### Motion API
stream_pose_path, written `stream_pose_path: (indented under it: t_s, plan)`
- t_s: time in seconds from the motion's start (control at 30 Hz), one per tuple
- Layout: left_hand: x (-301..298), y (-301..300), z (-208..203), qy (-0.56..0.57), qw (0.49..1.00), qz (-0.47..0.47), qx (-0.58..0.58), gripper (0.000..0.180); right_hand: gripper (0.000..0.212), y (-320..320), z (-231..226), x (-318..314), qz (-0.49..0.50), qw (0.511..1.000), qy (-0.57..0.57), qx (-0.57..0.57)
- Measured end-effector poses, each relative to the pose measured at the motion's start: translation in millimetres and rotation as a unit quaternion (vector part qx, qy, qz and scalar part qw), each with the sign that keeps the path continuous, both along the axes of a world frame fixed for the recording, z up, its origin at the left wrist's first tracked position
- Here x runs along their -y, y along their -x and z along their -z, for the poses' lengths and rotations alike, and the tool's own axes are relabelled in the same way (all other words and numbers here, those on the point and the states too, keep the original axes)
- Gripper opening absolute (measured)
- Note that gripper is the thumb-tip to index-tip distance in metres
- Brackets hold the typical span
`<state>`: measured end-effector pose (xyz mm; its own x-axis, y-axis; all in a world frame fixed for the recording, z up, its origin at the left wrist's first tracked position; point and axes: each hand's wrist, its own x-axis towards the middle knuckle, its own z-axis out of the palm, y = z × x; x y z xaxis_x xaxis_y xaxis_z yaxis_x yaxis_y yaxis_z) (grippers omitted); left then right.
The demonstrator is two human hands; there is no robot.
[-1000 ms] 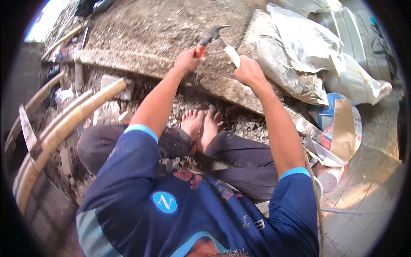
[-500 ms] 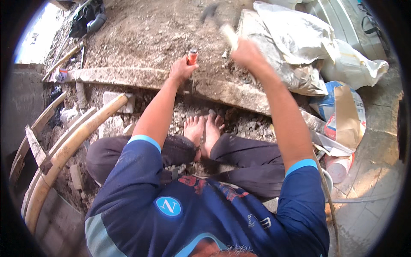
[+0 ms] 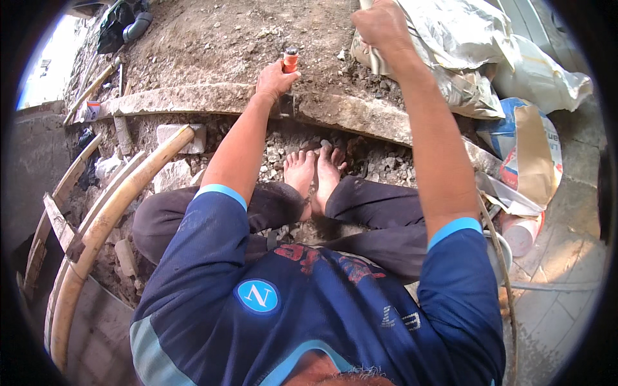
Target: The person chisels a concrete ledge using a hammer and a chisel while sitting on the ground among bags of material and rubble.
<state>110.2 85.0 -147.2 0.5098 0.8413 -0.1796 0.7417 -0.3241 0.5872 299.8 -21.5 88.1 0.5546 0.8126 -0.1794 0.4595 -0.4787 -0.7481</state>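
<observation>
White sacks (image 3: 458, 33) near right grip (image 3: 385, 29) | curved pole (image 3: 106, 225), left | grey pipe (image 3: 137, 27)

The tool grip (image 3: 291, 63) is bright orange with a dark top; the hammer handle (image 3: 365, 4) is cream. The navy shirt (image 3: 322, 309) has light-blue trim and a white-lettered light-blue badge (image 3: 257, 296); the trousers (image 3: 376, 202) are dark purplish grey, the sack (image 3: 454, 29) white.

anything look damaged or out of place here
Yes, two things. The bare feet rest among loose rubble, unprotected near the orange-gripped tool in the left hand. At the right, the blue-and-white bag looks crumpled and opened up, with a brown layer showing.
</observation>
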Motion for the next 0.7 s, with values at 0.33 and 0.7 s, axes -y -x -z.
stream_pose_path:
  t_s: [0.33,0.7]
  plan:
    - [-0.8,-0.7,0.1,0.017,1.0,-0.015,0.001,0.048,0.031,-5.8,14.7,-10.9,-0.079,0.993,0.083,0.032]
    - [4.3,-10.3,-14.2,0.033,0.998,0.0,-0.054,0.046,0.037,-16.9,48.1,-15.8,-0.085,0.981,0.168,0.035]
